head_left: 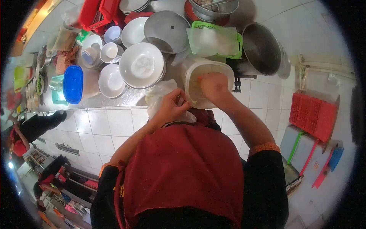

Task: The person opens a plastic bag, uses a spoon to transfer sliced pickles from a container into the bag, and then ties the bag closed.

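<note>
My left hand (173, 106) has its fingers curled in a pinch on a clear plastic bag (155, 91), close against the near left side of a square, whitish plastic tub (228, 72). Inside that tub is my right hand (214, 87), reaching in over the rim with its fingers bent downward. The fingertips and whatever they grip are hidden, and the tub's contents barely show. Just left of the bag stands a stack of white bowls (142, 65).
A green basket (238, 45) and a dark wok (261, 49) sit behind the tub. Along the metal counter (118, 101) are a round metal lid (166, 31), more bowls and a blue-lidded container (73, 84). Red crates (312, 116) stand at right. Other people (21, 147) are at far left.
</note>
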A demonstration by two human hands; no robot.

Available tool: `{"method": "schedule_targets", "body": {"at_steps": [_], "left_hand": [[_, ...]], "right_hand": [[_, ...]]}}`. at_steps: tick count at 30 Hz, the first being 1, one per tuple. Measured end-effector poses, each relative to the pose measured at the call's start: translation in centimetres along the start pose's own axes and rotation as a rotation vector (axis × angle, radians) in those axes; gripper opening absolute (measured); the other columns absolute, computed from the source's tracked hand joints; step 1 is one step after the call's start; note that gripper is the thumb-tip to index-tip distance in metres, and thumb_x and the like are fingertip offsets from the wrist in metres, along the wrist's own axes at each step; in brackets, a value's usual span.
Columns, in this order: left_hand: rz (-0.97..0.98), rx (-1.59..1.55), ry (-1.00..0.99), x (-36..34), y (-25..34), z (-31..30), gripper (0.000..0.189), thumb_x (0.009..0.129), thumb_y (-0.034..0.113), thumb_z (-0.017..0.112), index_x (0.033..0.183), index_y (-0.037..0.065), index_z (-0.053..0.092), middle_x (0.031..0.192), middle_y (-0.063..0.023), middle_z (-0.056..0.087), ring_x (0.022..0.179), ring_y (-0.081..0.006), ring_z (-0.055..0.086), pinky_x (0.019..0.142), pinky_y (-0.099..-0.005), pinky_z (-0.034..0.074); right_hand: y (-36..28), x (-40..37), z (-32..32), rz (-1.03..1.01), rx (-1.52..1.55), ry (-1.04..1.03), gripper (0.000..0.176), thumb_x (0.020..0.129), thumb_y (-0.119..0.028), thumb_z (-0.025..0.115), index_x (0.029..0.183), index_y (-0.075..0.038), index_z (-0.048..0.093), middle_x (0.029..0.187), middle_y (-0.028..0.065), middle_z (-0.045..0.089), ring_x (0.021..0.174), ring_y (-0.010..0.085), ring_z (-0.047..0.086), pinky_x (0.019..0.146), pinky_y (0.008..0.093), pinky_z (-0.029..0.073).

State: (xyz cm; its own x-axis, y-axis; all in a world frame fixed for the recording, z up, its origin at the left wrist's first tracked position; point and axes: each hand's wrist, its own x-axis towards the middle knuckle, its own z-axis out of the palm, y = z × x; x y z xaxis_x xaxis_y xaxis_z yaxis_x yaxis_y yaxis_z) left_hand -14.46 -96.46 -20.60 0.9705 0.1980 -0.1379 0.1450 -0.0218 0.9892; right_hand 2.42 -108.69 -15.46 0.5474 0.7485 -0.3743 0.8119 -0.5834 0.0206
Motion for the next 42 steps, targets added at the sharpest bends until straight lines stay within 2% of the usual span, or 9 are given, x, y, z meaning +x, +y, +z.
{"method": "schedule_targets", "body": {"at_steps": [5, 7, 11, 16, 21, 24, 28, 40, 42], "left_hand": [[-0.135, 0.142, -0.086, -0.2, 3.5, -0.3, 0.015, 0.086, 0.011, 0.067, 0.092, 0.003, 0.056, 0.079, -0.0008, 0.059, 0.072, -0.0077, 0.056, 0.063, -0.0229, 0.046], [-0.197, 0.188, -0.114, -0.4, 3.9, -0.2, 0.015, 0.086, 0.011, 0.067, 0.091, 0.003, 0.056, 0.079, -0.0006, 0.059, 0.073, -0.0076, 0.056, 0.064, -0.0228, 0.046], [-0.1, 0.037, -0.054, -0.6, 2.4, 0.3, 0.02, 0.08, 0.019, 0.07, 0.086, 0.003, 0.058, 0.071, 0.0003, 0.055, 0.064, -0.007, 0.045, 0.058, -0.0254, 0.04], [-0.208, -0.077, -0.054, -0.7, 1.4, -0.2, 0.018, 0.081, 0.017, 0.07, 0.085, 0.004, 0.058, 0.072, 0.0014, 0.056, 0.061, -0.0049, 0.046, 0.056, -0.0231, 0.039], [-0.207, -0.155, -0.13, -0.5, 2.8, -0.7, 0.015, 0.091, 0.012, 0.063, 0.098, 0.003, 0.053, 0.084, -0.004, 0.062, 0.07, -0.0096, 0.062, 0.063, -0.0231, 0.051], [-0.185, -0.114, -0.145, -0.3, 3.4, -0.7, 0.016, 0.092, 0.012, 0.063, 0.098, 0.003, 0.052, 0.083, -0.0036, 0.061, 0.067, -0.0095, 0.062, 0.061, -0.0232, 0.05], [-0.213, -0.151, -0.121, -0.2, 3.6, -0.5, 0.012, 0.09, 0.006, 0.061, 0.094, 0.003, 0.05, 0.085, -0.0085, 0.067, 0.07, -0.0105, 0.063, 0.061, -0.024, 0.051], [-0.235, -0.047, -0.143, -0.5, 3.6, 0.3, 0.012, 0.089, 0.007, 0.063, 0.093, 0.003, 0.052, 0.077, -0.0015, 0.061, 0.067, -0.0066, 0.059, 0.059, -0.0218, 0.048], [-0.238, -0.038, -0.156, -0.4, 3.6, 0.2, 0.013, 0.088, 0.004, 0.063, 0.097, 0.002, 0.054, 0.086, -0.003, 0.06, 0.068, -0.0085, 0.059, 0.059, -0.0236, 0.049]], "right_hand": [[0.2, -2.4, -0.6, -0.153, 0.138, -0.005, 0.024, 0.076, -0.023, 0.064, 0.093, -0.009, 0.073, 0.091, 0.0166, 0.071, 0.085, 0.0283, 0.07, 0.074, 0.041, 0.055], [-0.7, -2.2, -0.5, 0.118, 0.194, -0.199, 0.024, 0.076, -0.023, 0.064, 0.092, -0.007, 0.072, 0.092, 0.0178, 0.07, 0.087, 0.0316, 0.069, 0.076, 0.0422, 0.055], [-0.9, -3.3, -1.0, 0.197, 0.315, -0.287, 0.023, 0.08, -0.02, 0.061, 0.094, -0.004, 0.07, 0.094, 0.0167, 0.071, 0.088, 0.0328, 0.069, 0.077, 0.0437, 0.055], [-0.8, -9.2, -5.8, 0.337, 0.349, 0.027, 0.022, 0.083, -0.02, 0.057, 0.095, -0.005, 0.068, 0.088, 0.0174, 0.069, 0.082, 0.0333, 0.069, 0.074, 0.0453, 0.055], [-0.8, -14.9, -8.9, 0.237, 0.505, 0.059, 0.018, 0.085, -0.018, 0.054, 0.092, -0.006, 0.066, 0.081, 0.017, 0.065, 0.077, 0.0369, 0.064, 0.07, 0.0482, 0.051], [-0.9, -15.7, -8.5, 0.198, 0.509, 0.028, 0.02, 0.086, -0.02, 0.054, 0.088, -0.004, 0.066, 0.081, 0.0181, 0.066, 0.076, 0.0367, 0.066, 0.069, 0.0476, 0.054], [-1.2, -15.1, -6.9, 0.169, 0.485, -0.022, 0.025, 0.086, -0.024, 0.055, 0.083, -0.002, 0.066, 0.08, 0.0192, 0.066, 0.075, 0.0363, 0.068, 0.067, 0.0473, 0.054], [-3.7, -4.0, -0.5, 0.097, 0.461, 0.023, 0.023, 0.082, -0.024, 0.061, 0.083, -0.003, 0.069, 0.081, 0.0182, 0.069, 0.078, 0.0346, 0.07, 0.068, 0.0443, 0.056], [-2.9, -4.7, -1.0, 0.193, 0.5, 0.039, 0.023, 0.081, -0.023, 0.063, 0.084, -0.002, 0.069, 0.082, 0.0193, 0.069, 0.078, 0.0361, 0.069, 0.069, 0.0453, 0.056]]}}
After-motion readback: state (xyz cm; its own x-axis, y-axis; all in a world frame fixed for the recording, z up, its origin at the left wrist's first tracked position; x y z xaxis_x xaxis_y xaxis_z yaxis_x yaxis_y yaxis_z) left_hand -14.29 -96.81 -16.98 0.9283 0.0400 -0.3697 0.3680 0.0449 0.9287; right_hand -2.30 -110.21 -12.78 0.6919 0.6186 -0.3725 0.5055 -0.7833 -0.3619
